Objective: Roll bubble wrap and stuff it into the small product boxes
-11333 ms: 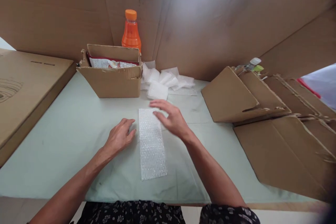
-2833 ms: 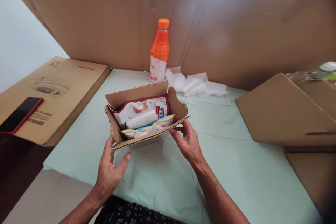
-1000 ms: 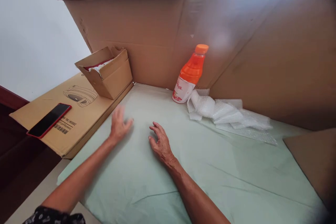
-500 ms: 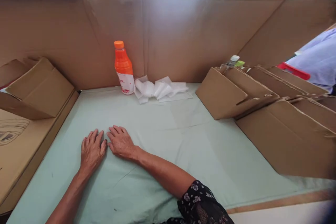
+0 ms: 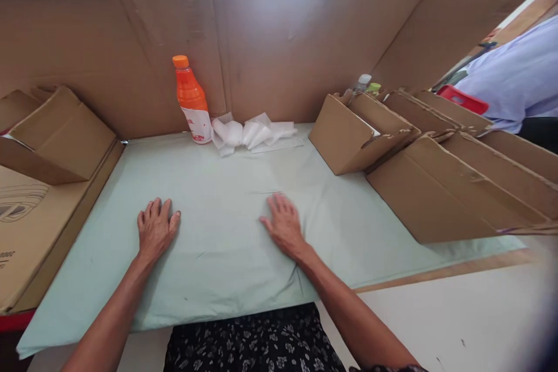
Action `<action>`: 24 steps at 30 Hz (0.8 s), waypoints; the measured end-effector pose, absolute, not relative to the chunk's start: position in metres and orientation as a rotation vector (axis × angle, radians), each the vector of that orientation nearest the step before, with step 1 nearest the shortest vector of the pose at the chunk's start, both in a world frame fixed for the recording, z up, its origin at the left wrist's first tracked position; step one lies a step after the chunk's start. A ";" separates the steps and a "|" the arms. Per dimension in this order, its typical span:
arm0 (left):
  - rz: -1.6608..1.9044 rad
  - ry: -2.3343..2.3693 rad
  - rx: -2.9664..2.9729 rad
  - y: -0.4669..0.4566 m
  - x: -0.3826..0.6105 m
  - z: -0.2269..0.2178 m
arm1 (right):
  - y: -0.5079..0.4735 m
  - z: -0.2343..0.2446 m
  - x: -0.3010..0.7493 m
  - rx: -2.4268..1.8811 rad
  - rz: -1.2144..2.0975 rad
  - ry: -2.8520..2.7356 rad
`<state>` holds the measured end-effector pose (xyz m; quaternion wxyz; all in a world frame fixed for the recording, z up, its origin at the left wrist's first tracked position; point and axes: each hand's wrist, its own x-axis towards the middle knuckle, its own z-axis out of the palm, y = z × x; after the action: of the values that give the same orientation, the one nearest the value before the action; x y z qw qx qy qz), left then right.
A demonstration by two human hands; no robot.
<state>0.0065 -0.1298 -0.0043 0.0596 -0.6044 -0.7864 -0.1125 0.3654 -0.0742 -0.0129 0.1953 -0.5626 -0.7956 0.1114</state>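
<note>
A pale green cloth [image 5: 209, 186] covers the table in front of me. My left hand [image 5: 156, 226] lies palm down on its left part, fingers spread, with nothing held. Farther right, my right hand [image 5: 284, 224] rests flat on the same cloth, fingers stretched out and slightly blurred, also holding nothing. Beyond the hands, an orange bottle with a white label [image 5: 192, 102] stands upright by the cardboard wall. Crumpled clear plastic wrap [image 5: 257, 132] lies beside the bottle, apart from both hands.
A tall cardboard wall [image 5: 279, 40] closes off the back. At right stand open divided cardboard boxes [image 5: 436, 192], with bottle tops showing behind. On the left, an open carton [image 5: 65, 133] sits on a flat cardboard box [image 5: 56, 221]. A person in a light shirt [image 5: 514, 70] is beyond the right boxes.
My right hand has moved right across the cloth, away from my left hand, which stays nearly in place. The view has shifted, showing the cloth's front edge and my patterned clothing.
</note>
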 end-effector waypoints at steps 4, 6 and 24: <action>-0.352 -2.372 -1.840 -0.131 0.007 -0.003 | -0.095 -0.008 0.476 -2.122 -0.022 -1.987; -0.367 -2.364 -1.843 -0.133 0.007 -0.002 | -0.115 -0.004 0.524 -2.295 -0.143 -1.887; -0.456 -2.052 -2.405 -0.147 0.099 -0.009 | -0.075 0.078 0.570 -1.950 -0.524 -1.834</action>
<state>0.0986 -0.1470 -0.0092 -0.0263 -0.7526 -0.6422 -0.1428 0.5699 -0.0750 0.0778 0.2054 -0.6996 -0.6580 -0.1881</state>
